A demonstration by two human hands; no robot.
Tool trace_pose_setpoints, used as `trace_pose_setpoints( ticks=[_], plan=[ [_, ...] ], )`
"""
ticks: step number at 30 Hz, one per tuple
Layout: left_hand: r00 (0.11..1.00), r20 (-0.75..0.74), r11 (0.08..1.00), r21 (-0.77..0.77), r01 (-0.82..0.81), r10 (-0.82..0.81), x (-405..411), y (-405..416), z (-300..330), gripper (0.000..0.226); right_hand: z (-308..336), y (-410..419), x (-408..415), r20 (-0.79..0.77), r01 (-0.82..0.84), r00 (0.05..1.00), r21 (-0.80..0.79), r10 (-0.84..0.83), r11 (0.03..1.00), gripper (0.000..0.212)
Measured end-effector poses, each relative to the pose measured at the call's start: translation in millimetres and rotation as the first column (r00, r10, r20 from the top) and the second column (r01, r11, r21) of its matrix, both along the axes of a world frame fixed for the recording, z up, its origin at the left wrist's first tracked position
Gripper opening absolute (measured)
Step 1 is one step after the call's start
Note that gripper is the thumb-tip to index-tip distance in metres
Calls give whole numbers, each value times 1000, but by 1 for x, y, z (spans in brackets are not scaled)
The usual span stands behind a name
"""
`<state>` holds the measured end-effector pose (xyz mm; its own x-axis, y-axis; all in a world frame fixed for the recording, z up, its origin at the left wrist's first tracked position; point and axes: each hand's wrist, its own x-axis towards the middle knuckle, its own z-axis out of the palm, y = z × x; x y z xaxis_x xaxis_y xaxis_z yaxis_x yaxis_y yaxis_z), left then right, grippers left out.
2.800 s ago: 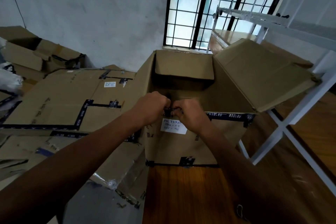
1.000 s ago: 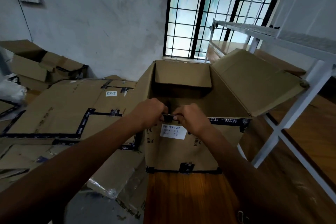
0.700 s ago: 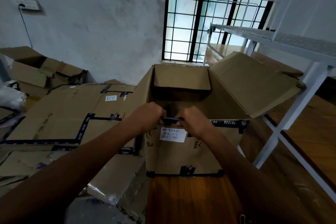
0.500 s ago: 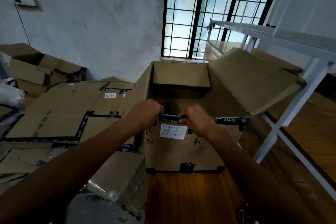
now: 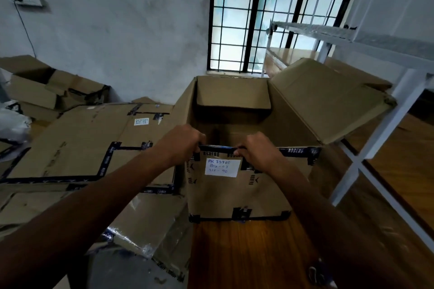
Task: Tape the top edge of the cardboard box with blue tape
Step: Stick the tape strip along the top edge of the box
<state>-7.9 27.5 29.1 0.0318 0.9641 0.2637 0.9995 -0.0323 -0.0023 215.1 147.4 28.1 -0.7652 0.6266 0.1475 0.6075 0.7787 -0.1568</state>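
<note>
Cardboard box (image 5: 237, 192) open, flaps up, white handwritten label (image 5: 222, 167) on near face just below both hands. Blue tape (image 5: 219, 148) strip lies along the near top edge, stretched between left hand (image 5: 182, 145) and right hand (image 5: 256, 151); both curl fingers over the rim, pinching the tape. Box interior dark, contents can't tell. Versus 2.8 s ago: hands were touching, now apart, more tape showing.
</note>
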Motion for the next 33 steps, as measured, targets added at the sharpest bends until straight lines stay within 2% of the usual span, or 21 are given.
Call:
trace_pose_setpoints(
  ticks=[4, 6, 8, 12, 16, 24, 27, 30, 33],
  plan=[
    [995, -86, 999, -12, -48, 47, 6, 4, 4, 14, 6, -2, -3, 24, -18, 1000, -13, 19, 1000, 24],
    [992, -104, 997, -11, -78, 77, 12, 9, 4, 15, 6, -7, -7, -30, -80, 996, -23, 79, 997, 29],
    [996, -55, 998, -28, -65, 63, 25, 16, 2, 15, 2, -13, -17, -73, -129, 989, 28, 131, 991, 25],
    [996, -54, 997, 30, -66, 67, 40, 23, -8, 16, -4, -19, -32, -154, -36, 987, 96, 51, 995, 19],
    [996, 20, 996, 38, -83, 83, 36, 23, -8, 15, -8, -18, -32, -209, -19, 977, 140, 48, 990, 16],
    [999, 54, 999, -34, 6, -4, 30, 18, -1, 14, -12, -12, -26, -254, -63, 965, -10, 58, 998, 8],
    [999, 45, 1000, 4, -22, 22, 25, 11, -7, 15, -17, -11, -24, -270, -72, 960, 13, 73, 997, 13],
    [993, 102, 998, 21, -56, 53, 22, 8, -8, 14, -17, -11, -28, -264, -63, 961, 59, 76, 996, 14],
    [992, 121, 999, 24, -43, 40, 21, 8, -6, 17, -13, -10, -29, -246, -78, 966, 22, 81, 997, 13]
  ],
)
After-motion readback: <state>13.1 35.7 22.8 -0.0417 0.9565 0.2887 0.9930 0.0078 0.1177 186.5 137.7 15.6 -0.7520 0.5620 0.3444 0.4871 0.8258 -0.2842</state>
